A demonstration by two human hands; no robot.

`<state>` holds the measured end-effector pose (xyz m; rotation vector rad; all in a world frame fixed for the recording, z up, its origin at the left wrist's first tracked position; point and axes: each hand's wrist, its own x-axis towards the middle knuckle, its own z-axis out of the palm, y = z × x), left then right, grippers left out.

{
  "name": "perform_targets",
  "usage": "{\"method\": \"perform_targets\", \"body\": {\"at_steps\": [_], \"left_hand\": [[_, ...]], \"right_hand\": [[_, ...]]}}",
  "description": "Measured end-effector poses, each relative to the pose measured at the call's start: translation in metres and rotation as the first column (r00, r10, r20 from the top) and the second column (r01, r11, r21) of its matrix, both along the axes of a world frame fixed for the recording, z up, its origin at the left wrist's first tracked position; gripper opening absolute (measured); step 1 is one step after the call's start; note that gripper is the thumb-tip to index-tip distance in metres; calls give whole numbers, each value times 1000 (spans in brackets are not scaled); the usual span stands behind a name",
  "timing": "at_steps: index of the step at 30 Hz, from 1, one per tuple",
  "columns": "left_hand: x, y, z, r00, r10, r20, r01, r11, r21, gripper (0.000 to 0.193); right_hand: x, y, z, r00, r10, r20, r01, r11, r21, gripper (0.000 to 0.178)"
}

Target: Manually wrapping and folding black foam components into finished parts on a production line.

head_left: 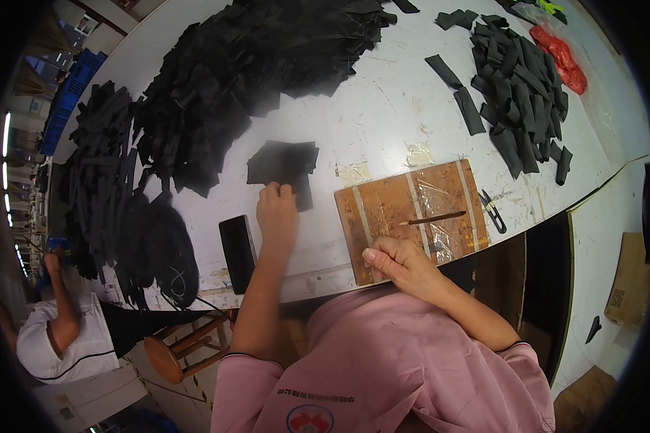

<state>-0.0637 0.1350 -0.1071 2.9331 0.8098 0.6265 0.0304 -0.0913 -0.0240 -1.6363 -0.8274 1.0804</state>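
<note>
My left hand [276,206] reaches onto the table, its fingers pressed together at the near edge of a few overlapping black fabric pieces [282,160]. My right hand [404,265] is closed in a pinch over the near edge of a brown wooden board [375,209]. What its fingers hold, if anything, I cannot make out. Clear tape strips cross the board, and a thin dark brown stick with a pale tip [438,218] lies on it. Small black thread snips [492,213] lie just right of the board.
A large heap of black fabric pieces [245,65] covers the far left. Black strips pile up at left [94,166] and far right [520,86], near a red plastic bag [558,59]. A black phone [237,252] lies by my left forearm. A person [65,328] works at left, near a wooden stool [165,361].
</note>
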Motion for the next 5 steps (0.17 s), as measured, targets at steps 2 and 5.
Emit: {"method": "perform_targets", "body": {"at_steps": [2,5], "left_hand": [[1,6,-5,999,12,-52,-11,1000,20,9],[4,10,-4,988,74,-138,-72,997,22,13]], "right_hand": [[-1,1,-1,1000,19,16,-19,1000,-8,34],[-2,0,-4,1000,3,7,-3,1000,-3,34]]}}
